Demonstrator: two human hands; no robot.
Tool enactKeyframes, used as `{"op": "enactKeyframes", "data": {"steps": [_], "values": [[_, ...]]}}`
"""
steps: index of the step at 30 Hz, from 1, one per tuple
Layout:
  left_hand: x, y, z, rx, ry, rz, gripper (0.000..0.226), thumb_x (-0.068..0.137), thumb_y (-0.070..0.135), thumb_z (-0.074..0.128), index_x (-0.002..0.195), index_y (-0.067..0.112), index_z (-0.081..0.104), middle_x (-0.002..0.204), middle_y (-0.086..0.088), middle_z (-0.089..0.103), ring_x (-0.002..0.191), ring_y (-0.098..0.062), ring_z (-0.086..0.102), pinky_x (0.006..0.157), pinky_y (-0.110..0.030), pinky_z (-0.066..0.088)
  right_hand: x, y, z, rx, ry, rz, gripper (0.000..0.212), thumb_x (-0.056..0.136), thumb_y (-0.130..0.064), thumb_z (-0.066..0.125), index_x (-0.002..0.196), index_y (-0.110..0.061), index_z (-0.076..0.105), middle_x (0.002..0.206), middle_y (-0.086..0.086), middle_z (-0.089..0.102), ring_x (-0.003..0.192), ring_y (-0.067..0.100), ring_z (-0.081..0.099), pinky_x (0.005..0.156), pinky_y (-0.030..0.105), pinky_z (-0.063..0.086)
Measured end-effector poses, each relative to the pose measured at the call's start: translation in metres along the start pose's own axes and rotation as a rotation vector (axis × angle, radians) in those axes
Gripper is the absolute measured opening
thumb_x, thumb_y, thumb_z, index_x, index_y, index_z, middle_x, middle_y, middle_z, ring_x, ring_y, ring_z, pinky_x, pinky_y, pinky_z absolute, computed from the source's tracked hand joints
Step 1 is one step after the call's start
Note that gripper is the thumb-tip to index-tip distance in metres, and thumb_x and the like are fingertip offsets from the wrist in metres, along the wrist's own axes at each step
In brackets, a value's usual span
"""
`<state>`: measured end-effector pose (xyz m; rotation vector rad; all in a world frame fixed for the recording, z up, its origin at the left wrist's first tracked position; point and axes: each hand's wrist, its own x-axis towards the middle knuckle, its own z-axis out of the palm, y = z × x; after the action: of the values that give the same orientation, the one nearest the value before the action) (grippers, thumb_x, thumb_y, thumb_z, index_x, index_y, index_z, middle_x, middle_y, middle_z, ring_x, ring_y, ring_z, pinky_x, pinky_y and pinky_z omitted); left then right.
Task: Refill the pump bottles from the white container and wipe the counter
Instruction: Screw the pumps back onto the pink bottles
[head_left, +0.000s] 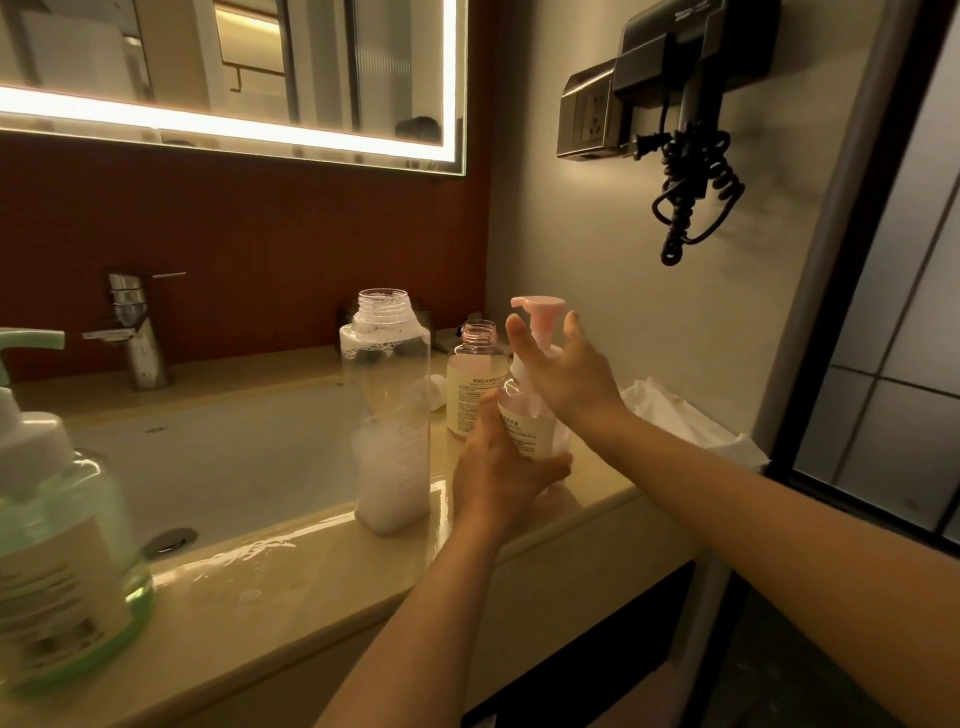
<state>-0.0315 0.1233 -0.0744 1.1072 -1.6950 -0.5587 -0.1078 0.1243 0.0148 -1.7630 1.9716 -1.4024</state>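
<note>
A pink pump bottle (524, 421) stands on the counter (322, 587) right of the sink. My left hand (498, 467) wraps around its lower body. My right hand (566, 379) sits at the bottle's neck below the pink pump head (540, 312), fingers spread around the collar. Just behind stands a second pink bottle (470, 384) with an uncapped open neck. To the left a tall clear container (389, 415) stands open, with white liquid in its bottom third and foam near the top.
A green pump bottle (57, 551) stands close at the front left. The sink basin (234, 457) and chrome faucet (137, 332) lie left of the container. A white cloth (685, 415) lies by the right wall. Wet patches shine on the counter's front. A hairdryer hangs above.
</note>
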Motion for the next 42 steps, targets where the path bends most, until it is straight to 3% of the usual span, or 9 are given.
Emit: {"op": "enactKeyframes", "data": {"steps": [4,8,14,19,24,28,32,39,42], "values": [[0.000,-0.001,0.000,-0.004,-0.003,-0.013,0.089,0.065,0.036,0.080,0.132,0.028,0.022,0.120,0.002,0.052,0.102,-0.021,0.054,0.075,-0.034,0.052,0.000,-0.001,0.005,0.051,-0.049,-0.011,0.084,0.079,-0.068,0.038,0.142,-0.013,0.029,0.135,0.005,0.050,0.119,0.026,0.053,0.090,0.036,0.046],[0.002,-0.004,0.001,0.010,0.019,0.005,0.091,0.062,0.038,0.081,0.131,0.027,0.023,0.117,0.002,0.054,0.099,-0.021,0.056,0.073,-0.036,0.054,-0.016,0.003,0.015,0.049,-0.031,-0.039,0.112,0.059,-0.087,0.021,0.147,-0.020,0.009,0.146,0.007,0.036,0.131,0.030,0.039,0.103,0.058,0.035],[0.000,-0.001,0.000,-0.010,-0.001,0.010,0.089,0.063,0.036,0.080,0.132,0.027,0.024,0.116,0.003,0.052,0.098,-0.018,0.052,0.075,-0.038,0.053,-0.002,-0.003,0.013,0.076,0.059,0.014,0.123,0.045,-0.098,0.017,0.141,-0.022,0.022,0.144,0.006,0.038,0.130,0.031,0.039,0.098,0.057,0.040],[0.002,-0.004,0.002,-0.001,0.012,-0.008,0.089,0.062,0.040,0.080,0.129,0.031,0.022,0.110,0.007,0.051,0.098,-0.019,0.055,0.075,-0.041,0.055,-0.009,-0.010,0.009,0.051,-0.017,0.015,0.109,0.053,-0.090,0.026,0.130,-0.014,0.041,0.124,0.005,0.056,0.113,0.027,0.055,0.095,0.053,0.044],[0.004,-0.007,0.003,0.015,0.030,0.015,0.088,0.061,0.040,0.081,0.127,0.029,0.025,0.108,0.008,0.053,0.093,-0.018,0.058,0.069,-0.033,0.054,-0.023,-0.005,0.009,0.015,-0.038,0.021,0.110,0.059,-0.084,0.026,0.146,-0.018,0.013,0.147,0.007,0.033,0.136,0.030,0.030,0.105,0.060,0.027],[0.002,-0.004,0.002,-0.011,0.005,0.017,0.088,0.065,0.036,0.080,0.131,0.027,0.022,0.107,0.011,0.045,0.095,-0.015,0.051,0.073,-0.033,0.053,-0.011,-0.007,0.005,0.098,0.010,0.031,0.121,0.045,-0.095,0.027,0.142,-0.023,0.015,0.143,0.007,0.038,0.129,0.033,0.039,0.100,0.059,0.036],[0.001,-0.003,0.002,-0.012,-0.001,0.007,0.089,0.065,0.038,0.079,0.132,0.027,0.022,0.120,0.003,0.051,0.100,-0.018,0.052,0.077,-0.033,0.052,-0.007,-0.004,0.006,0.104,-0.056,0.029,0.113,0.052,-0.086,0.034,0.141,-0.019,0.022,0.137,0.003,0.046,0.123,0.029,0.048,0.100,0.058,0.037],[0.003,-0.005,0.003,-0.009,0.015,0.003,0.091,0.062,0.041,0.081,0.130,0.030,0.022,0.118,0.005,0.053,0.098,-0.016,0.056,0.071,-0.028,0.050,-0.015,0.004,0.007,0.006,-0.071,0.095,0.116,0.050,-0.087,0.019,0.142,-0.017,0.019,0.143,0.005,0.040,0.134,0.034,0.034,0.105,0.060,0.027],[0.002,-0.004,0.003,-0.005,0.005,0.000,0.090,0.064,0.040,0.079,0.131,0.030,0.020,0.120,0.003,0.052,0.099,-0.017,0.053,0.074,-0.031,0.052,-0.011,0.002,0.001,0.034,-0.071,0.044,0.108,0.056,-0.083,0.031,0.142,-0.019,0.018,0.142,0.005,0.041,0.130,0.031,0.039,0.102,0.057,0.035]]}}
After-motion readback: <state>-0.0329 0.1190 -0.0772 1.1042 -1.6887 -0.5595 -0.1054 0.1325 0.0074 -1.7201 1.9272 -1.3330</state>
